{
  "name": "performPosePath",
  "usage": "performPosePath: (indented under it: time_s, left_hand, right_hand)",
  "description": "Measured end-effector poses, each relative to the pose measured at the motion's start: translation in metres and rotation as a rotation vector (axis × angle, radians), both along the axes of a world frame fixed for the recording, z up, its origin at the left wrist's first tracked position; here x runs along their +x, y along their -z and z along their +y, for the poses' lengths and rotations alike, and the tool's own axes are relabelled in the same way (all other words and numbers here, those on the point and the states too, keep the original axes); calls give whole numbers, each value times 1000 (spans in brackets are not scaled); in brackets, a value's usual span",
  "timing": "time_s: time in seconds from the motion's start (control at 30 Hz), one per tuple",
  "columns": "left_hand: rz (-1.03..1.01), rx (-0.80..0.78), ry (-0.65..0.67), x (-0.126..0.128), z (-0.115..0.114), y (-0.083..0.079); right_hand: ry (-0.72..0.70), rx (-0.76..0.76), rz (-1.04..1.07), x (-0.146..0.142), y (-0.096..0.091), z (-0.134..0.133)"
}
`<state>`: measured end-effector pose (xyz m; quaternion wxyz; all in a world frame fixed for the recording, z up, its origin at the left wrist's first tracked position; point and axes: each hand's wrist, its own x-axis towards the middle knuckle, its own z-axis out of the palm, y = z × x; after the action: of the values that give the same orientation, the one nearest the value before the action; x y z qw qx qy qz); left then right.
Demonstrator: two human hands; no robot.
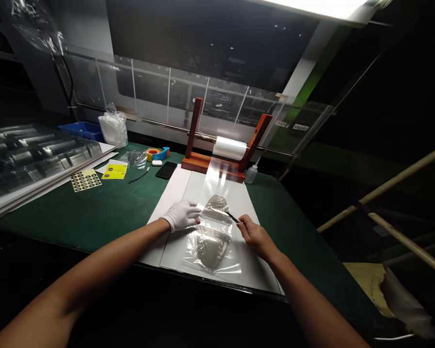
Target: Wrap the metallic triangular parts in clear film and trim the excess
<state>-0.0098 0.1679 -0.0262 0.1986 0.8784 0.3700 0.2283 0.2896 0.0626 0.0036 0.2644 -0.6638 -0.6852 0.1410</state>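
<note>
My left hand [181, 216], in a white glove with a bare fingertip showing, lies with fingers stretched out at the left edge of the clear film [212, 181]. Pinched in my bare right hand [254, 235] is a thin pen-like tool [234, 217] with a dark tip; its exact kind is too small to tell. That tip meets the right side of a greyish, curved-edged sheet piece [216, 207] on the film strip. Nearer to me, a second greyish piece [210, 249] lies in wrinkled clear film. Both rest on a white board [176, 251].
A film roll [230, 148] hangs on a red-brown wooden stand [193, 130] behind the board. Right of it stands a squeeze bottle [251, 174]. Leftward are a phone [166, 169], a tape dispenser [159, 154], a sticker sheet [86, 180] and stacked clear trays [39, 159].
</note>
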Motion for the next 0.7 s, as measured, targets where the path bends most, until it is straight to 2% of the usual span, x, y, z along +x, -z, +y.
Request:
performPosePath:
  time_s: [0.13,0.27,0.4,0.53,0.7]
  left_hand:
    - [85,-17,25,-3,9,9]
    - [137,-10,5,-7,11,15]
    - [156,-7,-12,-5,8,14]
    - [160,-8,-19,-4,7,12]
    - [168,-5,-22,-5,7,13]
  right_hand:
    - [-131,-20,-193,-35,0,11]
    - [-178,-13,-333,-62,1,27]
    - [-226,-12,-424,-81,1,39]
    - [-269,-22,-486,-86,0,44]
    - [-286,-32,-512,-72,-2,41]
